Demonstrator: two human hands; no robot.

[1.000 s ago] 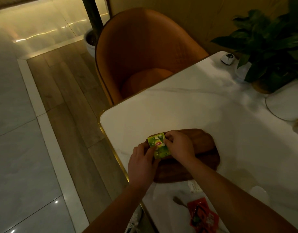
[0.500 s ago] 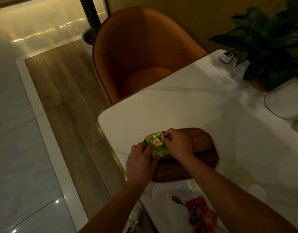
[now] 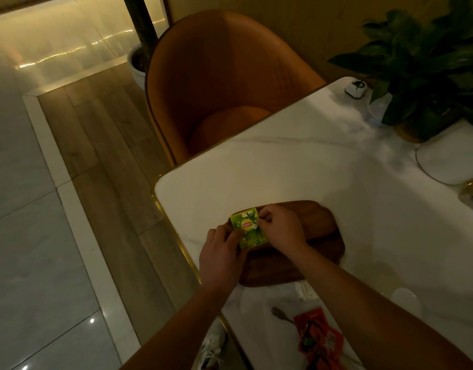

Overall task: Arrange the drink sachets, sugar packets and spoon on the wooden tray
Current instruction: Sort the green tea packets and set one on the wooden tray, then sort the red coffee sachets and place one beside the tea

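Head view, one tray (image 3: 320, 236), dark wood and oval, lying near the corner of a white marble table (image 3: 310, 169). One green sachet (image 3: 248, 231) is visible over the tray's left end; whether more lie stacked beneath it, or whether it touches the wood, cannot be told. Two hands hold it: the left hand (image 3: 220, 259) pinches its near left edge with curled fingers and thumb, and the right hand (image 3: 282, 228) pinches its right edge, fingers curled likewise. On the table nearer the person, off the tray, lie one spoon (image 3: 282, 315), bowl toward the tray; red sachets (image 3: 319, 340), overlapping, at least two, exact count unclear; and white sugar packets (image 3: 304, 289) just beside the tray's near rim, number not discernible. Beyond the table stands one orange chair (image 3: 216, 84). At the far right, one potted plant (image 3: 430, 68) with one small white device (image 3: 356, 89) beside it. One shoe (image 3: 211, 348) shows below the table edge.
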